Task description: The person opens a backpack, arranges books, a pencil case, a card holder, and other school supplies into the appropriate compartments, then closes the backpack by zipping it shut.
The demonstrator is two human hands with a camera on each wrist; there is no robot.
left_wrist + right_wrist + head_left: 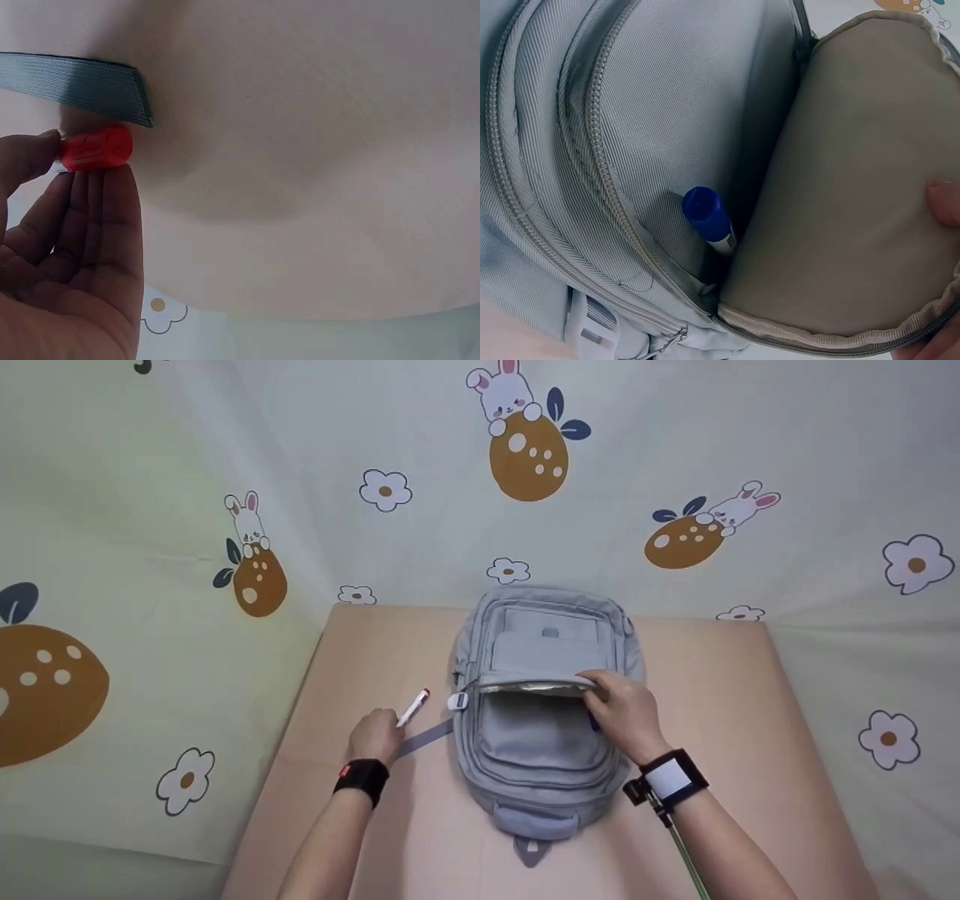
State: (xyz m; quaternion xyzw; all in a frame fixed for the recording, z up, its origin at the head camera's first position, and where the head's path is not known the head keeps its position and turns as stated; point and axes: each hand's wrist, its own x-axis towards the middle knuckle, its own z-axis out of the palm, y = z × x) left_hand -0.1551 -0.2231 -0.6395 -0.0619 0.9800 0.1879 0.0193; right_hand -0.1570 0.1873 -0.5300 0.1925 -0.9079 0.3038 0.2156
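Note:
A grey backpack (551,780) lies on the table, its front pocket unzipped. My right hand (628,712) grips the edge of the pocket flap (855,180) and holds it raised. Inside the pocket, a marker with a blue cap (707,215) leans in the fold beside the flap; its lower part is hidden. Left of the backpack, my left hand (377,733) pinches a white marker with a red cap (414,708) between thumb and fingers. The red cap (97,148) points away from the palm in the left wrist view.
A grey strap (426,737) runs from the backpack's left side over the table (360,660), passing near my left hand. The carry handle (536,821) faces the near side. A curtain with rabbit and flower prints (420,540) stands behind and beside the table.

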